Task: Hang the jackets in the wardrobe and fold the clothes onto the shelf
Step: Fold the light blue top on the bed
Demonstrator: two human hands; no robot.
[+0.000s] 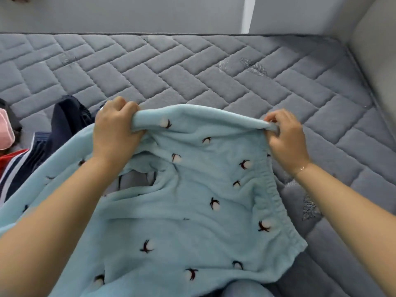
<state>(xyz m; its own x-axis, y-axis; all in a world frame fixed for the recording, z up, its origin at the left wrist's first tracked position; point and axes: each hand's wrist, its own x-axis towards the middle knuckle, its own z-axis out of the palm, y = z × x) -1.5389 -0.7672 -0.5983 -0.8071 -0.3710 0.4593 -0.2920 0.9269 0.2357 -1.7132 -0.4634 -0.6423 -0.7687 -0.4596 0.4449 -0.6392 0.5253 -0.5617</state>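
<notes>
1. Left hand [115, 127], left of centre: grip closed, fingers curled over a bunched upper edge of the light blue fleece garment [192, 211].
2. Right hand [287, 136], right of centre: grip a tight pinch of thumb and fingers on the same upper edge, near the gathered elastic band [276, 202] running down the garment's right side.
3. Garment stretched between the two hands, raised off the bed and draping down toward the bottom of the frame, filling the centre and lower left; small white puffs with dark sprigs scattered over it.
4. Likely handling: soft, light, floppy, thick enough to bunch; no stiffness to keep a crease, so prone to slumping out of a fold. Not fragile, not slippery by the look of the nap.
5. Best taken hold of at the elastic band or the edge corners, spread flat before folding.
6. Grey quilted mattress [192, 71] beneath and beyond, across the upper half.
7. Navy clothing with red and white stripes [32, 155] at the left edge, touching the blue garment; something pink [5, 133] at the far left.
8. No brand, label or readable writing visible.
</notes>
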